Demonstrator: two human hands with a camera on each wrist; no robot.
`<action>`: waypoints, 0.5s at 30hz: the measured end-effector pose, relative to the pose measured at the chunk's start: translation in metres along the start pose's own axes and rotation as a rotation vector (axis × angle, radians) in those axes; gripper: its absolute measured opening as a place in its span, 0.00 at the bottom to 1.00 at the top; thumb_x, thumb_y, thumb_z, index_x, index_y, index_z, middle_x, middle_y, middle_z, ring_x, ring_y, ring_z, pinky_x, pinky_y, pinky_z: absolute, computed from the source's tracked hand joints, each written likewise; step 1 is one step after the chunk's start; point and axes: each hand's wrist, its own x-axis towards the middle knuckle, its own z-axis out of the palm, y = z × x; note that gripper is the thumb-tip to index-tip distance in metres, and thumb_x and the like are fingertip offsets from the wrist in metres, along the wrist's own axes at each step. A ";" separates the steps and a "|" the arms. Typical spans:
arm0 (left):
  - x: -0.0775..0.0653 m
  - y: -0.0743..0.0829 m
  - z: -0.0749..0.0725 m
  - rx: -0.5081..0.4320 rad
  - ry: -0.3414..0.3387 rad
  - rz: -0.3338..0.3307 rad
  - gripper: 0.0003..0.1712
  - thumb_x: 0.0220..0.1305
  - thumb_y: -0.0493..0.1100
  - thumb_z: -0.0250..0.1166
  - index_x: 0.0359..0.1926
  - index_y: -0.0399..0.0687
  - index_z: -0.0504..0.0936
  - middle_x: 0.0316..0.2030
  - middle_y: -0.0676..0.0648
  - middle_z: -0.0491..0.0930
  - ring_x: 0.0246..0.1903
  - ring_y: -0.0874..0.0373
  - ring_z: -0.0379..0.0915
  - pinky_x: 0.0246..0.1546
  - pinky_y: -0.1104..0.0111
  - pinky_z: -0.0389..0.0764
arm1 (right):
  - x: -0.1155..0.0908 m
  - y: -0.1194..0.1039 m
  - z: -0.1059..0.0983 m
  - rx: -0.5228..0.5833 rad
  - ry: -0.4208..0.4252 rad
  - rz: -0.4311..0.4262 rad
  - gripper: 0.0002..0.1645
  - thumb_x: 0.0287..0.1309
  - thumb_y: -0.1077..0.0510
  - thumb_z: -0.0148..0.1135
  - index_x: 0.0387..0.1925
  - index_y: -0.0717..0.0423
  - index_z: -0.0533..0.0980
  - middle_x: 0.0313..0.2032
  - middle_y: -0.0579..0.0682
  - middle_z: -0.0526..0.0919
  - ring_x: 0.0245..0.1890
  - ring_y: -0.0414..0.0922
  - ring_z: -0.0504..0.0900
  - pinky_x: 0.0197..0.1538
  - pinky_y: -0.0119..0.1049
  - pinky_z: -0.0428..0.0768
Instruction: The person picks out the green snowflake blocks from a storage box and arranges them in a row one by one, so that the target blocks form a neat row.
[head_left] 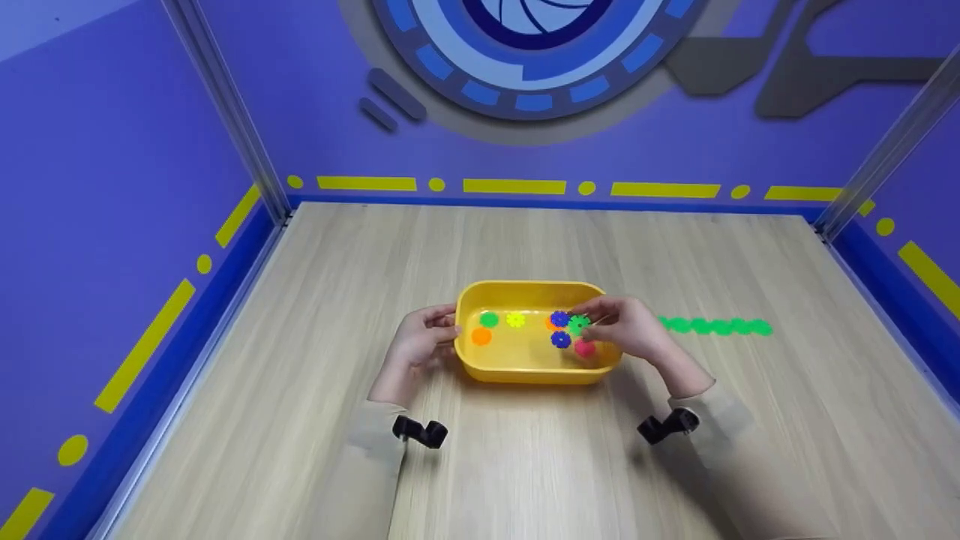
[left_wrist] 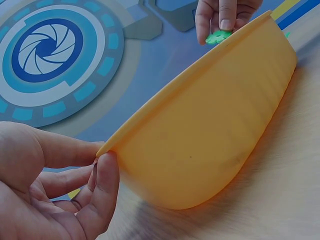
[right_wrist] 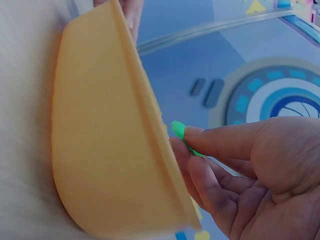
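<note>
A yellow plastic basin (head_left: pixel 536 363) stands on the table. My left hand (head_left: pixel 421 337) pinches its left rim between thumb and fingers, as the left wrist view shows up close. Over the basin's right side, my right hand (head_left: pixel 626 326) pinches a green flower-shaped disc (right_wrist: pixel 179 129) between thumb and fingertips. Inside the basin lie several loose discs: a green disc (head_left: pixel 489 319), an orange disc (head_left: pixel 481 336), a yellow disc (head_left: pixel 516 319), dark blue discs (head_left: pixel 561 340) and a pink disc (head_left: pixel 585 348). Another orange piece is partly covered by a blue one.
To the right of the basin, a row of green discs (head_left: pixel 720 326) lies on the wooden table (head_left: pixel 525 457), its left end hidden behind the right hand. Blue-purple panels (head_left: pixel 480 161) wall the table at the back and sides. Black cameras (head_left: pixel 421 432) sit on both wrists.
</note>
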 end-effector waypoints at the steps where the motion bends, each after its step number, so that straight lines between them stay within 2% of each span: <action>1: 0.000 0.000 0.000 -0.001 0.000 0.000 0.27 0.64 0.26 0.66 0.65 0.34 0.78 0.39 0.47 0.79 0.30 0.60 0.77 0.30 0.70 0.83 | -0.001 0.001 -0.003 0.007 0.005 0.006 0.20 0.61 0.60 0.72 0.55 0.57 0.83 0.48 0.57 0.87 0.44 0.47 0.83 0.50 0.33 0.85; 9: -0.001 0.001 0.000 -0.005 0.007 -0.021 0.27 0.64 0.27 0.66 0.65 0.36 0.78 0.40 0.47 0.79 0.31 0.61 0.78 0.30 0.69 0.84 | -0.011 0.017 -0.026 0.041 0.067 0.027 0.24 0.61 0.59 0.71 0.58 0.60 0.81 0.48 0.59 0.86 0.42 0.45 0.85 0.45 0.27 0.85; 15: 0.000 0.000 0.000 -0.016 0.000 -0.027 0.28 0.65 0.27 0.65 0.66 0.35 0.77 0.41 0.46 0.78 0.30 0.60 0.78 0.30 0.70 0.85 | -0.020 0.027 -0.041 0.075 0.112 0.022 0.26 0.60 0.58 0.72 0.59 0.61 0.81 0.46 0.59 0.86 0.38 0.39 0.86 0.43 0.26 0.84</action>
